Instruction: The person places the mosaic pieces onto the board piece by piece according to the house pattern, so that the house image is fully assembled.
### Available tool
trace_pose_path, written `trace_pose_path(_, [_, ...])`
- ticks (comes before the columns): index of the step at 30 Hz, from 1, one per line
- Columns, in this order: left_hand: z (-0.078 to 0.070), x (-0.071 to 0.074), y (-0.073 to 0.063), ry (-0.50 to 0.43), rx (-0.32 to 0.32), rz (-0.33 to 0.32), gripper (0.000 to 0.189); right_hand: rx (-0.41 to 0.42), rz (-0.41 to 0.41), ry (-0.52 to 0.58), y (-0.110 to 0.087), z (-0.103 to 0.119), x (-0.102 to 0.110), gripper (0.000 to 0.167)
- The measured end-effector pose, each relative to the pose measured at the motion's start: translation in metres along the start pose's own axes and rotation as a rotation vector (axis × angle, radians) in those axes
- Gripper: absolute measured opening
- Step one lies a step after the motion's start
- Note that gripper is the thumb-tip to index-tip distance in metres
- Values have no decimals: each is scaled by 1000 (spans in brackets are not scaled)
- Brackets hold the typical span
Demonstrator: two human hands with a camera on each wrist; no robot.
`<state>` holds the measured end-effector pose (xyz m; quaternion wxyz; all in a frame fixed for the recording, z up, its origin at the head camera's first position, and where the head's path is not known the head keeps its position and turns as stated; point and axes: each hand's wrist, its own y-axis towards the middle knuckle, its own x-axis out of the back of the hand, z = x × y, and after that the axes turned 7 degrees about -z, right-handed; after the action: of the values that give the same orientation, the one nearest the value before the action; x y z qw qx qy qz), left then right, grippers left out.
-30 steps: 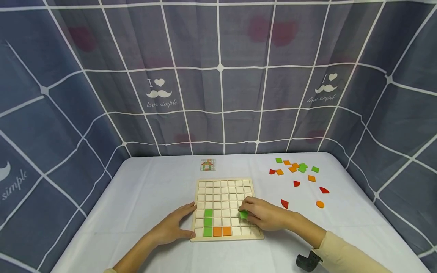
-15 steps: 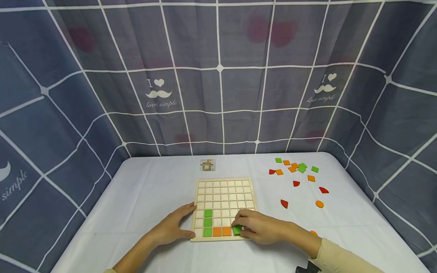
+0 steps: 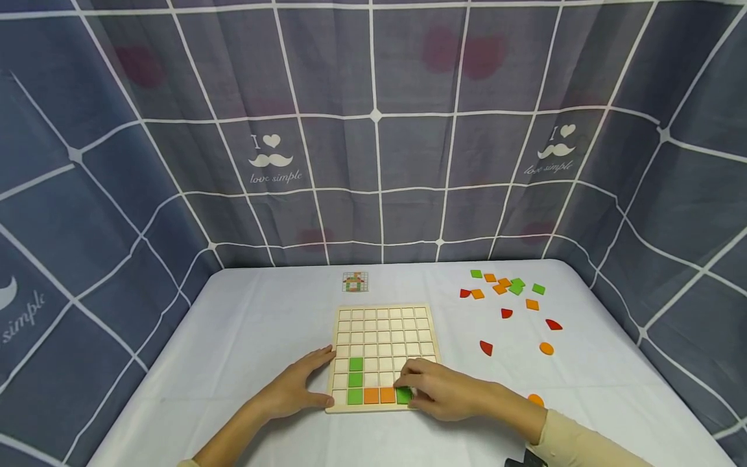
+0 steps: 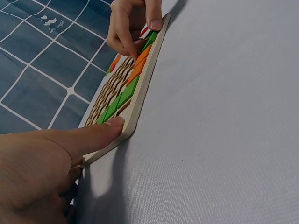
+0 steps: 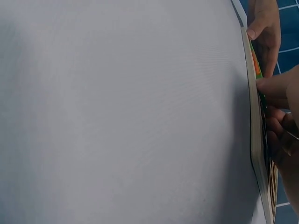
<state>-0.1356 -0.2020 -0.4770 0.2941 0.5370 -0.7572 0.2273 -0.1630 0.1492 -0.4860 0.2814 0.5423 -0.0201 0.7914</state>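
Note:
A wooden grid board [image 3: 382, 312] lies on the white table. Three green square tiles [image 3: 355, 380] form a column near its left side, with two orange square tiles [image 3: 379, 395] beside the lowest. My right hand [image 3: 446, 389] pinches another green square tile [image 3: 403, 395], which sits in the front row right of the orange ones; its fingertips partly cover that tile. At the board's left edge rests my left hand [image 3: 292, 384], fingers spread. In the left wrist view its thumb [image 4: 100, 135] lies straight on the wooden rim near the front corner.
Loose green, orange and red pieces [image 3: 500, 288] are scattered at the back right. An orange disc [image 3: 546, 349] lies nearer, and another orange piece [image 3: 535, 400] shows beside my right forearm. Behind the board is a small picture card [image 3: 355, 282]. A checked curtain [image 3: 327, 155] surrounds the table.
My right hand has come down and slightly left with the green tile, from the board's right side to the front row, where it now lies flatter. The left hand stays still.

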Motion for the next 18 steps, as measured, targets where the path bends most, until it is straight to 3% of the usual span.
trace_pose_path(18, [1,0,1,4,-7,0,92,-13,-27,36,-1,-2,-1,30])
